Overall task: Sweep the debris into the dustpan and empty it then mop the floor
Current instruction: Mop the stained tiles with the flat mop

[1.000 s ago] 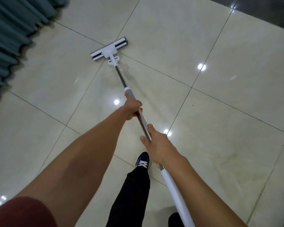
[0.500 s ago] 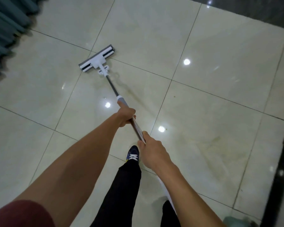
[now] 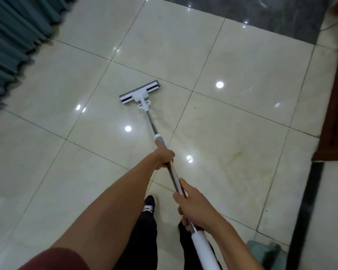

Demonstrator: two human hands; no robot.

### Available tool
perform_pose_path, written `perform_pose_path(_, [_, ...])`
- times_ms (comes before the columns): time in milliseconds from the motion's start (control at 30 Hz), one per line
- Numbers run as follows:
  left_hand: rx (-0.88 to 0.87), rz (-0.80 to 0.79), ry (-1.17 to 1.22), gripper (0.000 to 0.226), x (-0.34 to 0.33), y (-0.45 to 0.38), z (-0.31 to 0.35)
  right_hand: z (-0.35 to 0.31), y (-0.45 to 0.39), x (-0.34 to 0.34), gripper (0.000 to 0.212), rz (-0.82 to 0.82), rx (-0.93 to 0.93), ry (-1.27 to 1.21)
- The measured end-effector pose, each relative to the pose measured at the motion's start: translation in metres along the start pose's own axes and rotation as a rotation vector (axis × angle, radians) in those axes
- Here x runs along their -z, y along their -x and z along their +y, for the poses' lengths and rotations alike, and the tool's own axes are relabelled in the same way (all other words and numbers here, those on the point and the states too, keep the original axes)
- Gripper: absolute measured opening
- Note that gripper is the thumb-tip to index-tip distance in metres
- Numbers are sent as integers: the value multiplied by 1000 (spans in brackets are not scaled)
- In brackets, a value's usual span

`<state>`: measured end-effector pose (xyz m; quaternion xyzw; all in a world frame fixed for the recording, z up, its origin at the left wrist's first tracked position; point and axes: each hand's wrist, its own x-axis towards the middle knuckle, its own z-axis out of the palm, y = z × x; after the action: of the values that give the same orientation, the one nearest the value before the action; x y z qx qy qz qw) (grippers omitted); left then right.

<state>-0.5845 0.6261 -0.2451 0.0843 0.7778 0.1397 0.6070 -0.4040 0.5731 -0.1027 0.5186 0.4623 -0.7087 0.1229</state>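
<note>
Dustpan [image 3: 265,252] at bottom right, blurry, contents can't tell. Mop [image 3: 139,93]: white/grey flat head on floor [image 3: 242,75], metal pole w/ white grip. L hand [image 3: 164,155] and R hand [image 3: 195,208] both grip pole.

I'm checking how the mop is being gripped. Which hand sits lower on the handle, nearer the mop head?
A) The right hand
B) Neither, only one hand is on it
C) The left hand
C: the left hand grips the handle just below the grey collar, nearer the mop head; the right hand grips higher up.
</note>
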Motion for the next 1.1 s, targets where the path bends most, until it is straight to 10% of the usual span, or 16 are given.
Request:
perform_pose_path(167, [-10, 15, -66, 80, 24, 11, -30, 16, 4, -59, 55, 101, -18, -72])
perform_pose_path(533, [-51, -9, -212, 67, 56, 19, -82, 24, 25, -147, 35, 250, 16, -301])
perform_pose_path(1100, [-137, -203, -391, 97, -151, 149, -271, 280, 188, -196, 41, 419, -31, -250])
